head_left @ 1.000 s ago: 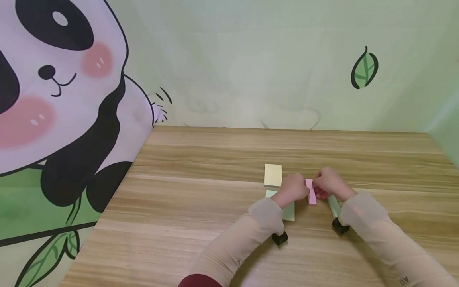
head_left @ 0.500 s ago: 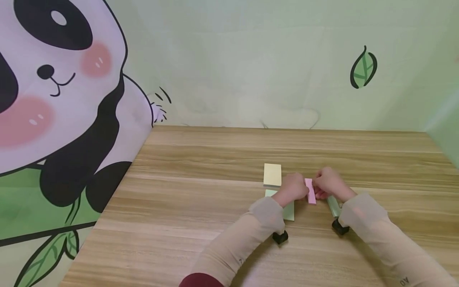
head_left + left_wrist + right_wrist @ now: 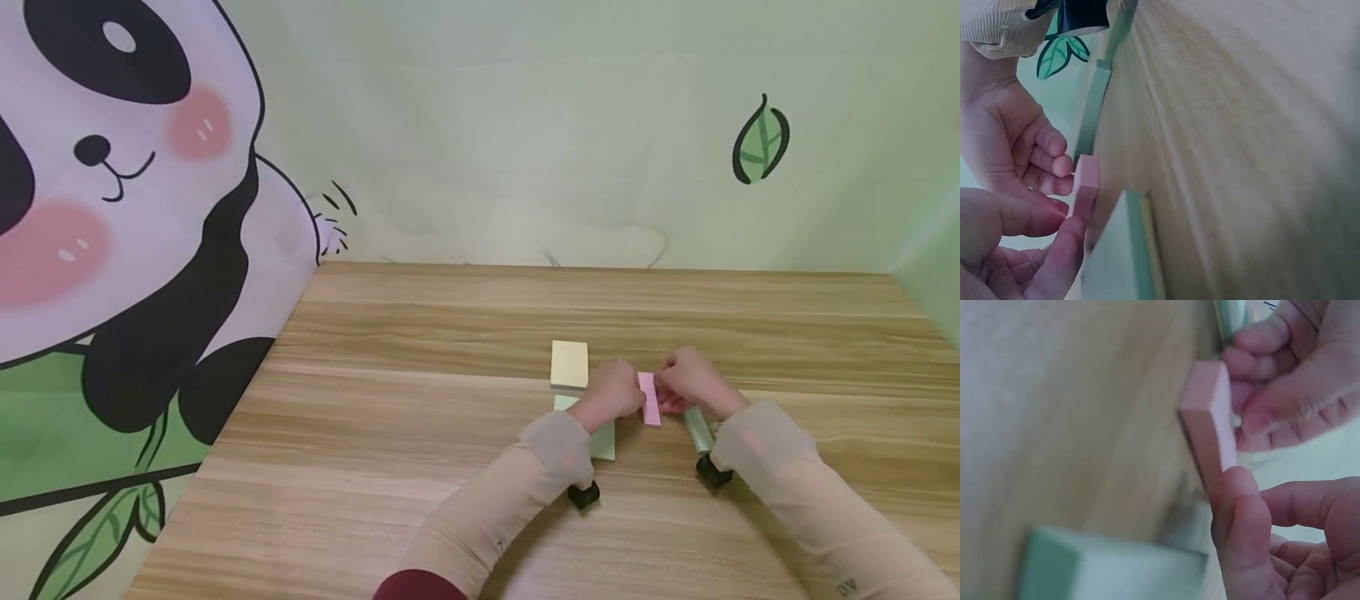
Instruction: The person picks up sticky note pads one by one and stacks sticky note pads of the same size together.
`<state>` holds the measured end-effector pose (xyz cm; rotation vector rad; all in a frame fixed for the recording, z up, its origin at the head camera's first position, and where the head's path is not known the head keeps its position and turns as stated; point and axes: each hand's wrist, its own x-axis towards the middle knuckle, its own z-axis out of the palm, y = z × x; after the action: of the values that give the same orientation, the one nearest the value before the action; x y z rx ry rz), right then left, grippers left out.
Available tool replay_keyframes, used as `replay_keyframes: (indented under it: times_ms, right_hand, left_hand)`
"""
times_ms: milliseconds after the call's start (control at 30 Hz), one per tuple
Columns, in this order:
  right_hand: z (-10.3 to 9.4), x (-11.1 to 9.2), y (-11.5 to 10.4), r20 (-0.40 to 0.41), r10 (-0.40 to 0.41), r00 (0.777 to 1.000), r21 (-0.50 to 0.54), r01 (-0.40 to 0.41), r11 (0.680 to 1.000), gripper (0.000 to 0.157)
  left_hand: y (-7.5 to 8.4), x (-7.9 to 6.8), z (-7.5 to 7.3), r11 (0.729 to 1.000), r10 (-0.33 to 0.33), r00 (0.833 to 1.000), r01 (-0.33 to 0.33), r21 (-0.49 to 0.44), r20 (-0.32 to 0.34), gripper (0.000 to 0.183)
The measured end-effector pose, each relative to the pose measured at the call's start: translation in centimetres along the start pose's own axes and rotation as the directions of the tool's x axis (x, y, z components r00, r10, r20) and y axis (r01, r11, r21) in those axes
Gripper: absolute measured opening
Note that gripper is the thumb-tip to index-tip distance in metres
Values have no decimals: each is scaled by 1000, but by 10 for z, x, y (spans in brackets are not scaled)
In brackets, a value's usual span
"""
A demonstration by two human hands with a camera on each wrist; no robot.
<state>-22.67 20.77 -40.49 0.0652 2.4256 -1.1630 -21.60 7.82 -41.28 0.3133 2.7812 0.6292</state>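
Note:
A narrow pink sticky note pad (image 3: 649, 400) lies on the wooden table between both hands. From its left side, my left hand (image 3: 615, 390) holds it with curled fingertips at the edge. At the opposite side my right hand (image 3: 692, 382) pinches the far end between thumb and fingers, as the right wrist view shows the pink pad (image 3: 1207, 403) close up. Under my left wrist sits a light green sticky note pad (image 3: 603, 443), partly covered. A narrow green pad (image 3: 697, 432) lies beneath my right wrist. Fingertip contact is partly hidden in the head view.
A pale yellow sticky note pad (image 3: 570, 364) lies just behind the light green one. The wooden table (image 3: 420, 333) reaches back to a pale green wall backdrop (image 3: 480, 142) with a panda drawing. Black wrist cameras (image 3: 583, 496) hang below both cuffs.

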Motion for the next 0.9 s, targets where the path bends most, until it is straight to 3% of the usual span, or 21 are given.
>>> replay_keyframes:
  times_ms: [233, 333, 467, 600, 900]
  right_hand:
    - [-15, -6, 6, 18, -17, 1000, -18, 18, 1000, 17]
    - [-20, -9, 10, 15, -21, 1000, -54, 22, 998, 18]
    - [-27, -12, 15, -1, -28, 1000, -103, 28, 994, 18]
    - [-31, -17, 22, -14, -25, 1000, -109, 23, 994, 17]
    - [-33, -25, 34, 18, 16, 1000, -66, -15, 998, 14]
  left_hand:
    - [3, -12, -9, 995, 96, 993, -97, 20, 66, 33]
    - [6, -17, -11, 988, 147, 983, -152, 41, 110, 29]
    - [11, -20, -9, 981, 193, 966, -192, -20, 169, 23]
    - [15, -22, -3, 976, 211, 957, -194, -99, 198, 19]
    - [22, -26, 7, 970, 200, 953, -160, -180, 228, 22]
